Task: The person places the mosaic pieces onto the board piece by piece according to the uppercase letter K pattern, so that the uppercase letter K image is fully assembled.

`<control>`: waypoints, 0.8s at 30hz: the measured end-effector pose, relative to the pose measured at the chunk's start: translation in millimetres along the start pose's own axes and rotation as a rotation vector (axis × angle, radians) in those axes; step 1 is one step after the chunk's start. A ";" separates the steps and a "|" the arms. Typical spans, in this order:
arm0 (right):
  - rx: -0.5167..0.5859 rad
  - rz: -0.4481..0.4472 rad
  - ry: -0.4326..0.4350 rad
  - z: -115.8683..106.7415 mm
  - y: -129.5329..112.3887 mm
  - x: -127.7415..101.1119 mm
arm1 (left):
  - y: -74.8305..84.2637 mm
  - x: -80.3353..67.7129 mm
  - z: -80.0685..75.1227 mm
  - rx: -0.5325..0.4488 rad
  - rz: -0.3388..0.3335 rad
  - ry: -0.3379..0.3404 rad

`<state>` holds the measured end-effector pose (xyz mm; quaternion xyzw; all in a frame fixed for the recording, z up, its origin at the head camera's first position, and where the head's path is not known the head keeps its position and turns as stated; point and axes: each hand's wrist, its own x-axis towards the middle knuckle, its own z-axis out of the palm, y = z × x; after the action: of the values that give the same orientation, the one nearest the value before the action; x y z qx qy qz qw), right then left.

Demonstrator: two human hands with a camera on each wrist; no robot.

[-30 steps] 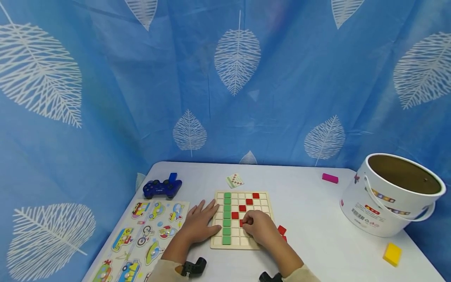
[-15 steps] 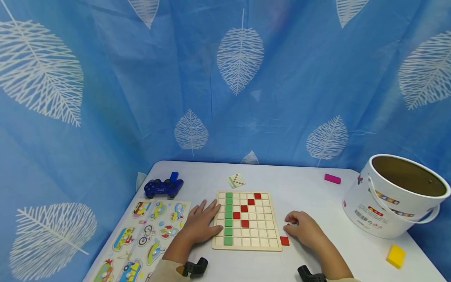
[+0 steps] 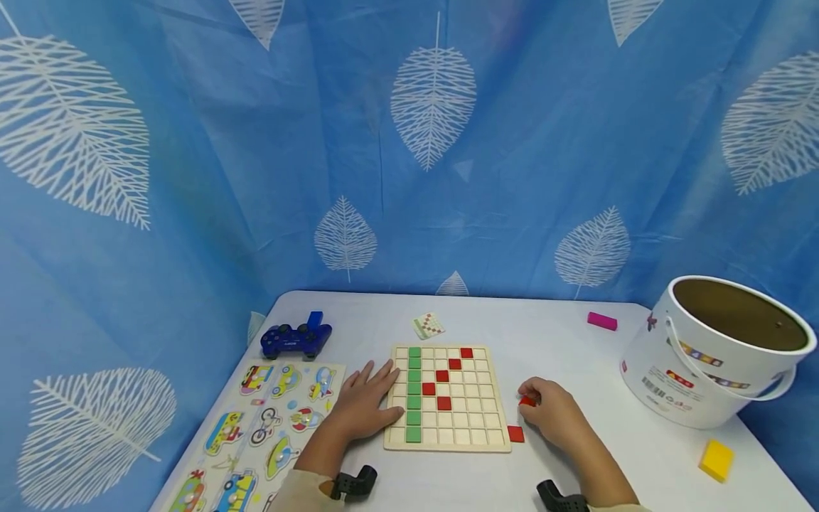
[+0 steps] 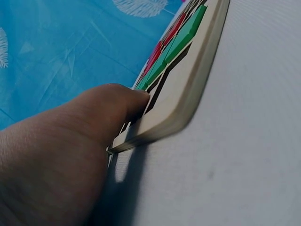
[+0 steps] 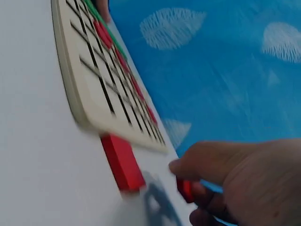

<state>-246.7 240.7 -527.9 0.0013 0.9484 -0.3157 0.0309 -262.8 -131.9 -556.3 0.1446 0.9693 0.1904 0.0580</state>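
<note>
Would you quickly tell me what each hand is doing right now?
Left hand: open, fingers flat on the left edge of the wooden grid board.
Right hand: pinching a red square tile.

Your head camera is looking down across the desk (image 3: pixel 576 341); both wrist cameras are skimming low, sharing the grid board (image 3: pixel 470 419).

The head view is bright and evenly lit, with soft, weak shadows on the white desk (image 3: pixel 576 355) and some bending at the frame edges. Both wrist views are less sharp; the right one shows motion blur in the lower half.
</note>
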 end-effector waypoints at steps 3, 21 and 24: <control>0.085 -0.054 -0.012 7.8 -23.7 -5.4 | 0.8 -0.4 -1.0 -0.014 -0.003 -0.002; 0.007 -0.372 -0.092 55.3 -66.6 -16.0 | 1.2 -1.1 -3.3 -0.015 0.001 0.000; 0.000 -0.366 -0.131 49.4 -62.3 -17.3 | 1.4 -1.8 -2.8 -0.018 0.004 -0.005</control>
<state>-227.9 161.5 -529.0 -0.1920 0.9286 -0.3156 0.0348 -261.3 -132.2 -553.1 0.1464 0.9671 0.1986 0.0612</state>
